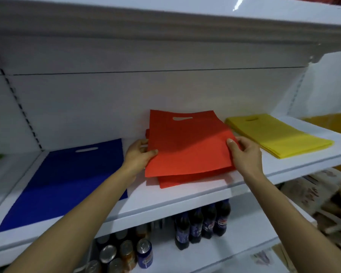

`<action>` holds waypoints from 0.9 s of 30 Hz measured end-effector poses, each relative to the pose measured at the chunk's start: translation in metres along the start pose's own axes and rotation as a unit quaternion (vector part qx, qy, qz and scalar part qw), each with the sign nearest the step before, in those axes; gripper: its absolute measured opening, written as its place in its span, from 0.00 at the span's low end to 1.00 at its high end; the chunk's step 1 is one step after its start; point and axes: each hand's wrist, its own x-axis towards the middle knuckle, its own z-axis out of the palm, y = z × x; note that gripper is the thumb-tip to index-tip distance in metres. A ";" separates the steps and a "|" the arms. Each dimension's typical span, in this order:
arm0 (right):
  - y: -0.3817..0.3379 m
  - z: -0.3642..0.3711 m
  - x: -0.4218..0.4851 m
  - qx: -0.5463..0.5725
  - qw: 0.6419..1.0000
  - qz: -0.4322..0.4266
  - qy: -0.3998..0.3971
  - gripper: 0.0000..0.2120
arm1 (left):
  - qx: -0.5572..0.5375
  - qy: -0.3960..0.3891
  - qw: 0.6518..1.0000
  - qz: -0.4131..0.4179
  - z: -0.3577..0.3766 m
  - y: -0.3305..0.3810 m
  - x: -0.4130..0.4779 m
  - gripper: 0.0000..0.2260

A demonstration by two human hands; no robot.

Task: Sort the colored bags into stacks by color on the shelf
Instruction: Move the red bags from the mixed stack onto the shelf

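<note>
- Right now I have both hands on the top red bag (185,146). My left hand (140,154) pinches its 9 o'clock edge, thumb on top and fingers tucked under. My right hand (244,152) clamps the 3 o'clock edge the same way.
- I judge the opposite-edge hold keeps the limp fabric flat for squaring.
- The bag lies skewed over the red stack (175,182), which peeks out at 6 o'clock, so it isn't aligned yet.
- On the shelf (165,203), the blue bag (63,184) lies at 8 o'clock of the reds and the yellow stack (278,136) at 2 o'clock, each apart, which keeps the colours separate.
</note>
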 end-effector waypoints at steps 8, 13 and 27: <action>0.049 0.003 0.059 -0.118 0.985 0.013 -0.126 0.08 | 0.093 0.088 0.991 -0.039 0.035 -0.017 0.015 0.19; 0.075 -0.008 0.060 -0.106 0.979 0.028 -0.172 0.20 | 0.125 0.152 0.980 0.000 0.048 -0.027 0.002 0.19; 0.090 -0.008 0.061 -0.037 0.977 -0.002 -0.210 0.14 | 0.176 0.179 0.967 0.050 0.045 -0.036 -0.001 0.11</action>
